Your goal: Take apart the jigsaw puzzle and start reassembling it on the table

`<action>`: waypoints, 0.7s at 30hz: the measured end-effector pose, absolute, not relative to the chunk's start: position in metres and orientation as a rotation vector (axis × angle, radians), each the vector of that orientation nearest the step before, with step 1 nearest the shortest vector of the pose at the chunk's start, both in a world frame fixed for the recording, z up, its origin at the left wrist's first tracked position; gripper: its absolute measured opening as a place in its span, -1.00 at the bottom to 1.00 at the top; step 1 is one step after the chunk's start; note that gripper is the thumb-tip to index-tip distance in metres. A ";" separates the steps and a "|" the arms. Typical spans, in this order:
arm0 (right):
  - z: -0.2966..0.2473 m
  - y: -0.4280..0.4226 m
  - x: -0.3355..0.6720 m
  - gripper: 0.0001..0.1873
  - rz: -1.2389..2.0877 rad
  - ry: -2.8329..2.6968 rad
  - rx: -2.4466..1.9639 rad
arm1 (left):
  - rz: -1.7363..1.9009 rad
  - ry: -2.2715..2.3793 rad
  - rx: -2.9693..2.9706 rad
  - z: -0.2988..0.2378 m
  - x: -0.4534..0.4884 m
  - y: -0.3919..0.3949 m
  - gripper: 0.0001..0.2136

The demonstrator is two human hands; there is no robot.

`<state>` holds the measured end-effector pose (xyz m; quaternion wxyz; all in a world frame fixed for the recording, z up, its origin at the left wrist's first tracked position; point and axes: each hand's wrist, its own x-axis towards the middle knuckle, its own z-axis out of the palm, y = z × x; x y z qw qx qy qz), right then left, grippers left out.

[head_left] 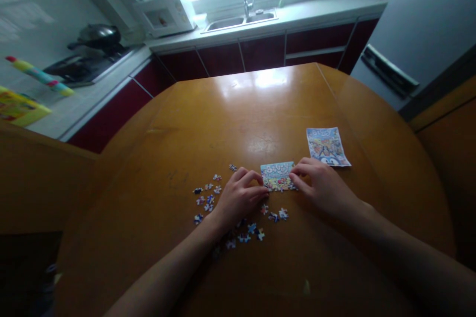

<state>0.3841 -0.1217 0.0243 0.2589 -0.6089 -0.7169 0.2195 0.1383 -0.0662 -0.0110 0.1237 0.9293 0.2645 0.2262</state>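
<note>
A partly joined jigsaw puzzle (277, 174) lies flat on the wooden table, light blue along its top and many-coloured below, with an uneven lower edge. My left hand (241, 194) is closed at its lower left corner, thumb and fingers bent against the edge; whether a loose piece is between them is hidden. At the right edge, my right hand (319, 181) has its thumb and fingertips drawn together on the puzzle. Loose puzzle pieces (208, 200) lie left of my left hand. Several more pieces (244, 237) are below it, partly in the shadow of my forearm.
A printed picture sheet (325, 146) lies beyond my right hand. The table (208, 119) has rounded ends. Behind it are a counter with a sink (241, 22) and a microwave (163, 15). A pan (98, 34) stands on the left stove, and a fridge (412, 25) is at right.
</note>
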 end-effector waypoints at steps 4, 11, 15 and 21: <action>0.021 -0.121 0.385 -0.83 0.591 -1.968 -1.646 | 0.677 0.792 2.633 -0.009 0.139 -0.068 -0.91; 0.011 -0.118 0.391 -0.78 0.477 -2.085 -1.665 | 0.680 0.897 2.565 0.000 0.138 -0.065 -0.87; 0.007 -0.113 0.397 -0.73 0.431 -2.168 -1.609 | 0.608 0.934 2.577 0.001 0.142 -0.063 -0.82; 0.001 -0.107 0.404 -0.77 0.429 -2.217 -1.531 | 0.514 0.949 2.626 0.001 0.147 -0.061 -0.83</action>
